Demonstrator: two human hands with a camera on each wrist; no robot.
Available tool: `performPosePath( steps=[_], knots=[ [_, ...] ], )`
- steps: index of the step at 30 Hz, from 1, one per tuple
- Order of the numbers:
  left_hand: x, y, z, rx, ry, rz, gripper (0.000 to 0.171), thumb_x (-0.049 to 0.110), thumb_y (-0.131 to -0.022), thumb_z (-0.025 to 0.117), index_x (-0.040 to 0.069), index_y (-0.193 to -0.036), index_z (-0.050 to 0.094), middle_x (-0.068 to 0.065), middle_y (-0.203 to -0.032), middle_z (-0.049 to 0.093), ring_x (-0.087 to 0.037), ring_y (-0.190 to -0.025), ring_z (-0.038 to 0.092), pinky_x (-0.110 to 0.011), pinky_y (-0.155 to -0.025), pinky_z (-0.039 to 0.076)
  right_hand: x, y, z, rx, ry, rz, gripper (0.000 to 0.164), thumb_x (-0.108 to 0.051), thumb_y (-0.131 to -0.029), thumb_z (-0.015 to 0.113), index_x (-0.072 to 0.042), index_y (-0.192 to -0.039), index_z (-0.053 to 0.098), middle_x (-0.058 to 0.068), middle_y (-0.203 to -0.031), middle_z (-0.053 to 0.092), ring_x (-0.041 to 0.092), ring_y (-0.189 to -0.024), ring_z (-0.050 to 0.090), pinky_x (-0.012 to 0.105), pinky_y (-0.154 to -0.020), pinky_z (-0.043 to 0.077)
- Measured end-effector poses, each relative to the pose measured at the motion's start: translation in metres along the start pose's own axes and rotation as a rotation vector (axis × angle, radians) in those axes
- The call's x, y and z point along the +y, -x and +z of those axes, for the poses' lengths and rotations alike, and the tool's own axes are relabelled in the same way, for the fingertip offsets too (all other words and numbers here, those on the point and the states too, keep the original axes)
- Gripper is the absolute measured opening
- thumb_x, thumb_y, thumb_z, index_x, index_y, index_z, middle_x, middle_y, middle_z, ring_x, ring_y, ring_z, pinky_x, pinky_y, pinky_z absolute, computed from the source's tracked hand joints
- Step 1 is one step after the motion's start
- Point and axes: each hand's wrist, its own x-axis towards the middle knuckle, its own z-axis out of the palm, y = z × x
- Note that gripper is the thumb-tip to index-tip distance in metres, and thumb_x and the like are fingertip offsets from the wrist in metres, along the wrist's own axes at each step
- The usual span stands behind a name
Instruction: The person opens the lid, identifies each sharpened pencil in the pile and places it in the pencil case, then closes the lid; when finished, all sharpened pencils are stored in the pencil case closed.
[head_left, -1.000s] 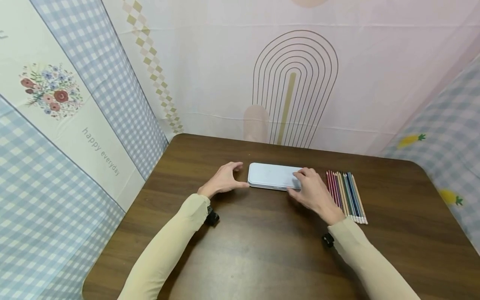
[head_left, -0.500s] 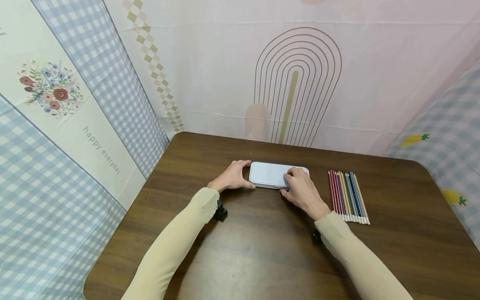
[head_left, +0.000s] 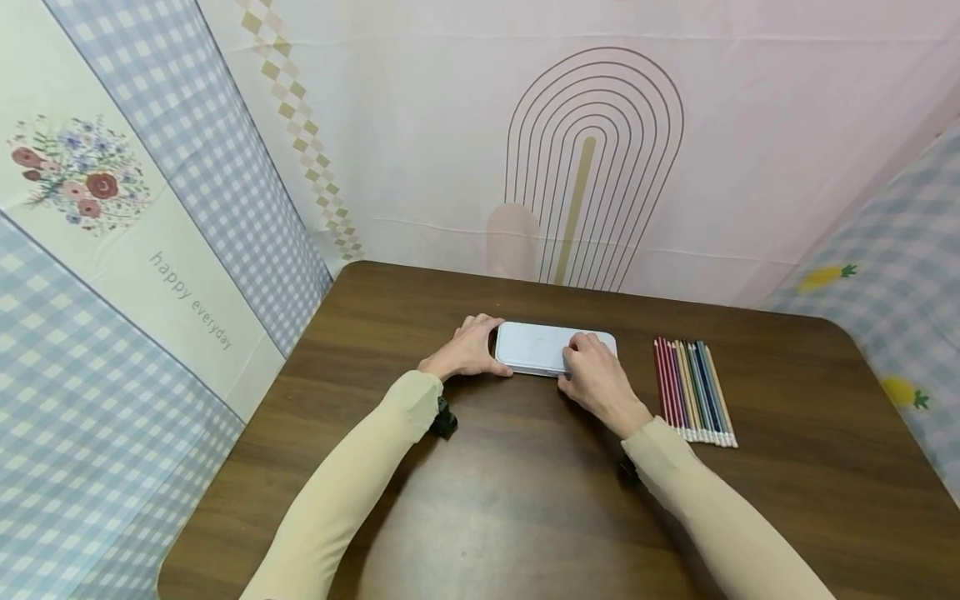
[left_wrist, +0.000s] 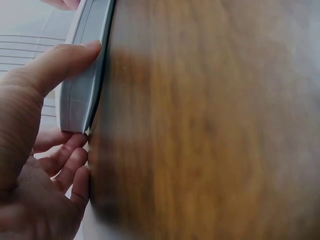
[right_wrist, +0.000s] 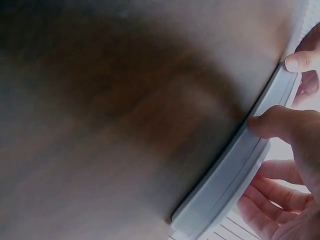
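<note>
A flat, pale blue pencil case with rounded corners lies closed near the back of the table. My left hand holds its left end, thumb along the front side and the other fingers around the end, as the left wrist view shows. On the right half, my right hand grips the case, with the thumb against the front side and curled fingers over the lid. A seam between lid and base runs along the case's side. The lid beneath my right fingers is hidden.
Several colored pencils lie side by side to the right of the case, white eraser ends toward me. The brown wooden table meets a patterned cloth backdrop at its back edge and left side.
My left hand has moved right and closed around the case's left end. My right hand has slid left along the lid, its fingers now more curled. The pencils lie still.
</note>
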Motion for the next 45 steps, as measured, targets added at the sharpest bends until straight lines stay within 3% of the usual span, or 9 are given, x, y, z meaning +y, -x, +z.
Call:
performPosePath(
  steps=[8,15,25,31,36,38,41,45],
  knots=[
    [-0.002,-0.003,-0.002,0.016,-0.037,0.0,0.1,0.036,-0.08,0.095,0.004,-0.161,0.047,-0.016,-0.157,0.053,-0.035,-0.148,0.044,-0.051,-0.127,0.039,-0.008,-0.004,0.0,0.013,0.034,0.019,0.017,-0.01,-0.077,0.084,0.003,-0.082,0.074,0.022,-0.102,0.072,0.04,-0.095,0.067,0.052,-0.087,0.06],
    [-0.003,-0.003,-0.006,0.028,-0.081,0.049,0.097,0.037,-0.078,0.096,0.001,-0.156,0.052,-0.015,-0.156,0.057,-0.033,-0.148,0.048,-0.044,-0.128,0.041,-0.014,-0.006,0.001,0.031,0.113,0.002,0.011,-0.006,-0.076,0.08,0.002,-0.075,0.072,0.018,-0.088,0.069,0.036,-0.084,0.065,0.05,-0.08,0.061],
    [-0.012,-0.016,-0.007,0.014,-0.1,0.081,0.099,0.041,-0.075,0.095,0.0,-0.154,0.053,-0.016,-0.159,0.057,-0.031,-0.146,0.049,-0.04,-0.127,0.042,-0.014,-0.008,0.002,0.072,0.181,-0.088,0.017,-0.006,-0.073,0.079,-0.003,-0.062,0.067,0.014,-0.076,0.066,0.033,-0.073,0.062,0.047,-0.074,0.059],
    [-0.004,-0.012,-0.008,-0.003,-0.089,0.085,0.099,0.037,-0.077,0.096,-0.001,-0.156,0.051,-0.016,-0.16,0.056,-0.031,-0.148,0.048,-0.041,-0.13,0.04,-0.011,-0.007,-0.004,0.051,0.138,-0.066,0.021,-0.003,-0.072,0.078,-0.007,-0.057,0.064,0.012,-0.072,0.062,0.031,-0.071,0.06,0.046,-0.071,0.058],
    [-0.003,-0.013,-0.005,0.006,-0.071,0.076,0.098,0.035,-0.075,0.098,-0.001,-0.154,0.053,-0.016,-0.156,0.058,-0.031,-0.145,0.049,-0.041,-0.128,0.041,-0.012,-0.011,-0.008,0.084,0.05,-0.074,0.032,0.002,-0.077,0.073,-0.01,-0.051,0.056,0.007,-0.062,0.056,0.025,-0.063,0.056,0.043,-0.063,0.057],
    [-0.007,-0.015,-0.001,0.006,-0.065,0.084,0.099,0.037,-0.074,0.098,0.0,-0.154,0.054,-0.016,-0.155,0.059,-0.03,-0.143,0.05,-0.04,-0.126,0.043,-0.013,-0.011,-0.008,0.079,0.025,-0.086,0.03,0.001,-0.078,0.074,-0.008,-0.054,0.059,0.007,-0.063,0.059,0.025,-0.064,0.059,0.043,-0.063,0.058],
    [-0.01,-0.018,0.003,-0.002,-0.066,0.082,0.1,0.039,-0.074,0.096,0.0,-0.155,0.053,-0.015,-0.156,0.058,-0.03,-0.143,0.05,-0.04,-0.125,0.044,-0.016,-0.009,-0.009,0.025,0.043,-0.097,0.016,-0.006,-0.079,0.083,-0.002,-0.071,0.07,0.012,-0.078,0.067,0.029,-0.075,0.064,0.046,-0.07,0.06],
    [-0.006,-0.013,0.0,-0.005,-0.069,0.065,0.099,0.037,-0.076,0.097,0.0,-0.156,0.052,-0.017,-0.156,0.057,-0.032,-0.146,0.048,-0.042,-0.127,0.042,-0.014,-0.004,-0.008,-0.019,0.107,-0.101,0.022,-0.006,-0.08,0.086,0.005,-0.094,0.074,0.019,-0.096,0.069,0.036,-0.089,0.066,0.051,-0.079,0.061]
  ],
)
